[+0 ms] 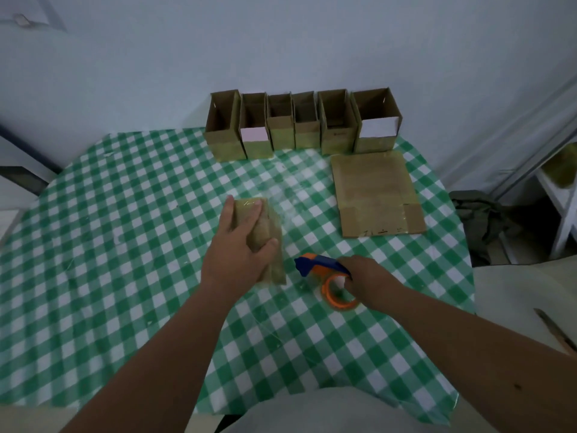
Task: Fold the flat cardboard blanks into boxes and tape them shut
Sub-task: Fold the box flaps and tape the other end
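Six boxes (301, 123): stand upright and open-topped in a row at the far edge of the table (93, 245), with the flat blank (376, 195) just in front of them on the right.
Box in hand (268, 235): lies on its side near the table's middle, under the left hand.
Left hand (242, 245): closed over the box, fingers across its far end and thumb on its right side, pinning it down.
Right hand (367, 278): wrapped around the tape dispenser (324, 273), which touches the table just right of the box.
Doing it well: keep the box pressed flat and its flaps squared, then lay the tape along the seam and smooth it down.
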